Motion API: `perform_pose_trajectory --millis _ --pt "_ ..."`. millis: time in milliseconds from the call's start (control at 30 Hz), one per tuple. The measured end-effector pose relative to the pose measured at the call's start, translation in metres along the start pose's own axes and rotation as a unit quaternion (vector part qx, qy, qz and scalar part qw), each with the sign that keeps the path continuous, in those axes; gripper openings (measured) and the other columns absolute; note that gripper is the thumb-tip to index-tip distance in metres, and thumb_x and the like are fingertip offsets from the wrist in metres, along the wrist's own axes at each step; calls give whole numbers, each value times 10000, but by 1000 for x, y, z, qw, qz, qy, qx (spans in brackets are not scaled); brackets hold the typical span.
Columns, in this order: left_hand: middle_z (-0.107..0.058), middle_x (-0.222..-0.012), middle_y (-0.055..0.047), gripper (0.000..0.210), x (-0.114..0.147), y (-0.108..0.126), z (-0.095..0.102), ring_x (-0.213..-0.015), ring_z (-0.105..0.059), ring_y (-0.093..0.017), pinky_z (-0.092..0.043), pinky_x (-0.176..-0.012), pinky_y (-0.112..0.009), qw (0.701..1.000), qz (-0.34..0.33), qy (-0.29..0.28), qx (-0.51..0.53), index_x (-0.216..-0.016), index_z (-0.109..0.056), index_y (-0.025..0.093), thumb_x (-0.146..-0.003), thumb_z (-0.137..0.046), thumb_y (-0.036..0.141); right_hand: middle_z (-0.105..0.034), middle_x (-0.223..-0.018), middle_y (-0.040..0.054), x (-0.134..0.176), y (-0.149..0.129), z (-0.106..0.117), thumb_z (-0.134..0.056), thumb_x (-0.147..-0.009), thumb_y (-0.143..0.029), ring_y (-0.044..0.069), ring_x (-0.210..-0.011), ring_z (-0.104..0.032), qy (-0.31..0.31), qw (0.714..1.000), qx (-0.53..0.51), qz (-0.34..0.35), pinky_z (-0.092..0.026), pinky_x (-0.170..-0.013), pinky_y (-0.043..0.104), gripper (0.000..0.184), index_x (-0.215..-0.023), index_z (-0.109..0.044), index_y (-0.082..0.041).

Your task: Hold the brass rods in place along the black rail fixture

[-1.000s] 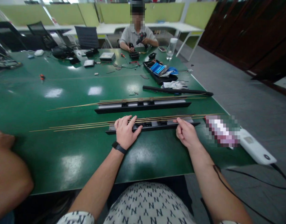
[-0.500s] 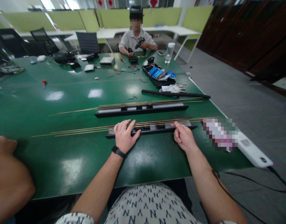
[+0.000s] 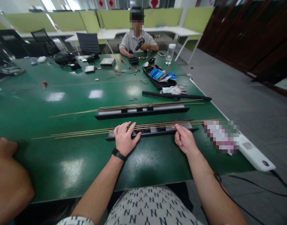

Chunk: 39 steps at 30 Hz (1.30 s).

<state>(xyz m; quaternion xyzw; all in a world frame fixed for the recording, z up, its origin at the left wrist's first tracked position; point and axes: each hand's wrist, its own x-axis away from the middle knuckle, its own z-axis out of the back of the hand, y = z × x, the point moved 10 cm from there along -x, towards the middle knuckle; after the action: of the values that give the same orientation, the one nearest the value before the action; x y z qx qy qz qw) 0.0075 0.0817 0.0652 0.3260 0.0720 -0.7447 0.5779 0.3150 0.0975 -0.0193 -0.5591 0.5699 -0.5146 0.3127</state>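
The thin rods (image 3: pixel 155 125) lay along the near strip (image 3: pixel 155 133), passing under the left hand (image 3: pixel 125 139), spread loosely at its left part. By its right end, the right hand (image 3: pixel 184 139) was curled, forefinger out; I couldn't tell whether it pinched anything.

White gloves (image 3: pixel 173 90) lie near a black tray (image 3: pixel 164 84) (a clear bottle (image 3: pixel 169 55) stands farther back).

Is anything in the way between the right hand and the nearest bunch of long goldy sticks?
Nothing visible is. The right hand has its fingers right up by the thin gold-coloured rods; whether they touch is hard to tell.
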Motion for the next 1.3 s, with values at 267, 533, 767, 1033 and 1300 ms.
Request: perform_pose_trajectory --millis 267,533,767,1033,1300 --pt "-693 -1357 -113 447 0 1 -1 -1283 -599 -312 -335 -1149 -507 1000 -4 6 -4 -1316 -700 260 -934 -676 490 -491 -412 -74 0 0 0 -804 -833 -578 59 -260 -308 0 1000 3 9 -222 -270 161 439 -949 -695 -170" --pt "-694 -1363 -111 452 1 0 -1 -1285 -602 -315 -329 -1154 -511 1000 -3 10 4 -1323 -697 272 -926 -680 488 -508 -412 -63 -1 -1 -1 -799 -836 -578 64 -257 -306 2 1000 5 14 -218 -271 170 425 -925 -686 -179" --pt "-693 -1367 -105 452 2 -1 -2 -1301 -595 -316 -317 -1167 -514 1000 7 10 12 -1323 -697 277 -926 -673 492 -511 -428 -66 1 -3 1 -795 -836 -574 62 -259 -297 3 1000 4 31 -230 -268 169 416 -954 -692 -189" --pt "-698 -1348 -102 444 1 1 -1 -1283 -598 -317 -323 -1162 -514 1000 5 19 10 -1311 -703 269 -925 -672 488 -507 -420 -66 2 -7 -1 -809 -836 -527 63 -263 -302 18 999 -5 28 -218 -271 167 373 -939 -692 -187" --pt "-694 -1340 -97 444 2 0 -2 -1283 -593 -323 -326 -1158 -523 1000 7 10 8 -1317 -693 284 -924 -678 491 -510 -428 -66 2 -8 0 -796 -862 -498 63 -266 -305 17 999 -5 35 -217 -274 179 324 -909 -676 -201"
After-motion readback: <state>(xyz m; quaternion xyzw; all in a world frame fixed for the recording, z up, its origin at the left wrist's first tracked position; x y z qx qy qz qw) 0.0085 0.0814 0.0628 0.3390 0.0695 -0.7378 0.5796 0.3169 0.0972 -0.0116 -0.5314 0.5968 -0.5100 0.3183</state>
